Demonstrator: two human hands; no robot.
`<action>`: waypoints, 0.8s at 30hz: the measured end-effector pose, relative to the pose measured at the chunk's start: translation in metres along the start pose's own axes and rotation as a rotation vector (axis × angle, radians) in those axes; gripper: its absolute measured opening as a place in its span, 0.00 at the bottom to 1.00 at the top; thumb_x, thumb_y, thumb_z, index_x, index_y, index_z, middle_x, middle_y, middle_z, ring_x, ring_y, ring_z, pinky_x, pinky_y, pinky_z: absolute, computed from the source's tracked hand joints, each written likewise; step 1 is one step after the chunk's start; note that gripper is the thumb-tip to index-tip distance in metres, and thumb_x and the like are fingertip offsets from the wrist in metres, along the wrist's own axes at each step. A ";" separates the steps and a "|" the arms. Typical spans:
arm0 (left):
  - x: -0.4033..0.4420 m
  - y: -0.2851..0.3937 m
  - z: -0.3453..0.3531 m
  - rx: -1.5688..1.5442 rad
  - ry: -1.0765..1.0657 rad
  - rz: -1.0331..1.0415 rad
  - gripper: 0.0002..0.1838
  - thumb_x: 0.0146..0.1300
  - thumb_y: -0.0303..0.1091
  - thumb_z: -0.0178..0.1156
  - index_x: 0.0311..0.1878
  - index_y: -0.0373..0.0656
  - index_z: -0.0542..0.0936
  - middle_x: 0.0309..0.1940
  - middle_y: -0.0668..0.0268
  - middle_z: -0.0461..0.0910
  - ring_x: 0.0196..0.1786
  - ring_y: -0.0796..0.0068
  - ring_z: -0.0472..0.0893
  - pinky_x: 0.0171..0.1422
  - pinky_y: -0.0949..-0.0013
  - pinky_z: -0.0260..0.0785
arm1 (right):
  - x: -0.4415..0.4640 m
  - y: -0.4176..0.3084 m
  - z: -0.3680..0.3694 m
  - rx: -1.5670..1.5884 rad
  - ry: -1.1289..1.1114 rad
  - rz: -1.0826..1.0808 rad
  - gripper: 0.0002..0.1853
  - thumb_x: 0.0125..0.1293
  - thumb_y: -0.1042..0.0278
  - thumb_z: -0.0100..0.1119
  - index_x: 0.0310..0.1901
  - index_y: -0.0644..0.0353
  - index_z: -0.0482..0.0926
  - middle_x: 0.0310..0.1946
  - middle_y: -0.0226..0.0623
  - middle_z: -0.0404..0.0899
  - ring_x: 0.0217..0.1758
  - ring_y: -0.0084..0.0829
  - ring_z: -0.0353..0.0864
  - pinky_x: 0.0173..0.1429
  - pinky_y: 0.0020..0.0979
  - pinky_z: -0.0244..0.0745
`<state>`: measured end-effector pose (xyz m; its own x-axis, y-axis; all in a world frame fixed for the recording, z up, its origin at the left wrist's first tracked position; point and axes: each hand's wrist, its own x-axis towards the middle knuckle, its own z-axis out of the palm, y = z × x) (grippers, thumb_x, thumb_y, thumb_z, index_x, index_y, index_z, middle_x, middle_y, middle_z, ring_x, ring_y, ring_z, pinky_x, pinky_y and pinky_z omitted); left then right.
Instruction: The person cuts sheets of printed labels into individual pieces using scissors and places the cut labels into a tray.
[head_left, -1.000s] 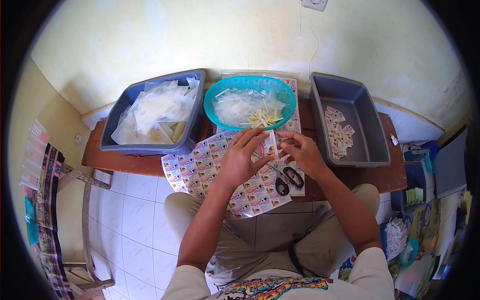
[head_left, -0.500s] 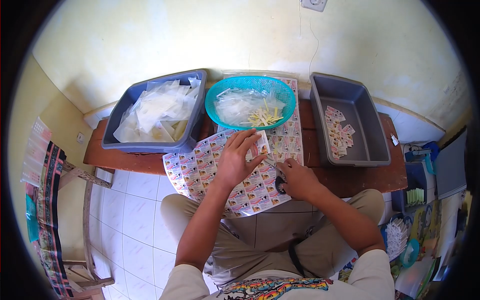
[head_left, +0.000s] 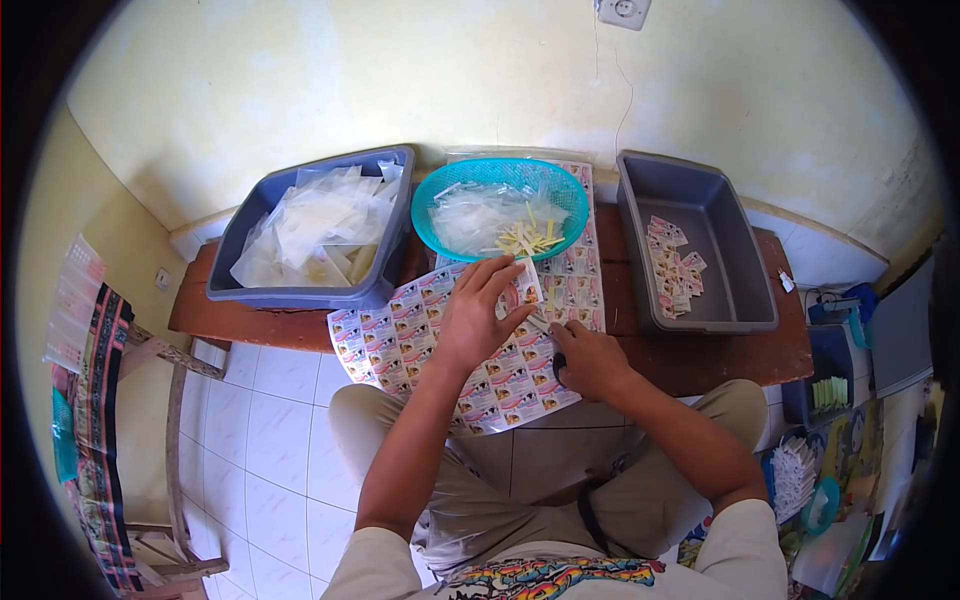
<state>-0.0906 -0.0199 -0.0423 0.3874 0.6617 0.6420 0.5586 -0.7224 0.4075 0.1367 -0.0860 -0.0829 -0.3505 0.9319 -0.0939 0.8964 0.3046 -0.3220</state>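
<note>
A sheet of printed labels [head_left: 400, 335], with rows of small pictures, lies over the table's front edge. My left hand [head_left: 475, 320] grips the sheet near its upper edge, thumb and fingers round a small label portion [head_left: 523, 287]. In my right hand [head_left: 592, 360] is a pair of scissors [head_left: 559, 367] with dark handles. Its blades point up and left at the paper beside my left thumb; the tips are partly hidden. Just beyond my left fingers stands a turquoise basket [head_left: 418, 215] with clear plastic pieces and yellowish strips [head_left: 530, 238].
On the left of the wooden table [head_left: 640, 352] stands a grey tub [head_left: 300, 296] of translucent plastic sheets. A second grey tub [head_left: 722, 220] on the right holds several cut labels [head_left: 675, 265]. More label sheets [head_left: 582, 290] lie under the basket.
The scissors' dark handle loop shows less below my right hand, its fingers drawn closer together. My left hand stays on the sheet. The view has tilted slightly.
</note>
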 end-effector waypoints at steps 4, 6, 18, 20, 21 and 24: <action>0.004 -0.001 -0.001 -0.026 0.020 -0.014 0.38 0.53 0.32 0.85 0.69 0.39 0.81 0.66 0.51 0.84 0.66 0.45 0.83 0.71 0.48 0.77 | -0.003 0.005 -0.013 0.139 0.002 0.005 0.35 0.60 0.67 0.70 0.70 0.68 0.76 0.59 0.55 0.80 0.57 0.57 0.88 0.63 0.51 0.85; 0.007 -0.002 -0.002 -0.024 0.029 -0.034 0.40 0.54 0.32 0.85 0.71 0.39 0.80 0.66 0.51 0.84 0.67 0.44 0.82 0.72 0.48 0.76 | -0.006 0.006 -0.024 0.216 -0.019 -0.006 0.36 0.59 0.66 0.72 0.69 0.69 0.76 0.59 0.55 0.80 0.58 0.57 0.88 0.65 0.50 0.85; 0.050 -0.031 -0.017 0.141 0.190 -0.040 0.37 0.53 0.33 0.85 0.68 0.42 0.83 0.67 0.55 0.85 0.69 0.49 0.82 0.75 0.50 0.71 | -0.015 0.010 -0.062 0.639 -0.013 -0.116 0.40 0.60 0.74 0.73 0.76 0.66 0.76 0.61 0.48 0.79 0.50 0.37 0.89 0.56 0.33 0.91; 0.055 -0.034 -0.018 0.161 0.155 -0.049 0.37 0.54 0.34 0.85 0.68 0.42 0.83 0.67 0.55 0.85 0.69 0.49 0.82 0.75 0.50 0.71 | -0.014 0.011 -0.072 0.747 0.062 -0.085 0.40 0.59 0.73 0.73 0.77 0.63 0.76 0.58 0.49 0.82 0.49 0.37 0.90 0.54 0.35 0.91; 0.057 -0.037 -0.017 0.158 0.151 -0.050 0.37 0.54 0.34 0.85 0.68 0.42 0.83 0.67 0.55 0.85 0.69 0.49 0.82 0.75 0.50 0.71 | -0.013 0.014 -0.073 0.750 0.061 -0.080 0.40 0.59 0.73 0.73 0.77 0.63 0.76 0.58 0.49 0.82 0.49 0.37 0.90 0.54 0.35 0.91; 0.066 -0.049 -0.012 0.133 0.139 -0.056 0.36 0.54 0.35 0.85 0.67 0.42 0.83 0.67 0.54 0.85 0.68 0.48 0.82 0.75 0.49 0.72 | -0.009 0.021 -0.076 0.781 0.084 -0.076 0.41 0.60 0.76 0.73 0.78 0.61 0.75 0.60 0.47 0.81 0.51 0.33 0.89 0.54 0.33 0.92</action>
<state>-0.1015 0.0565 -0.0120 0.2533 0.6596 0.7076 0.6717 -0.6463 0.3620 0.1791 -0.0736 -0.0175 -0.3539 0.9352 0.0161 0.4097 0.1704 -0.8961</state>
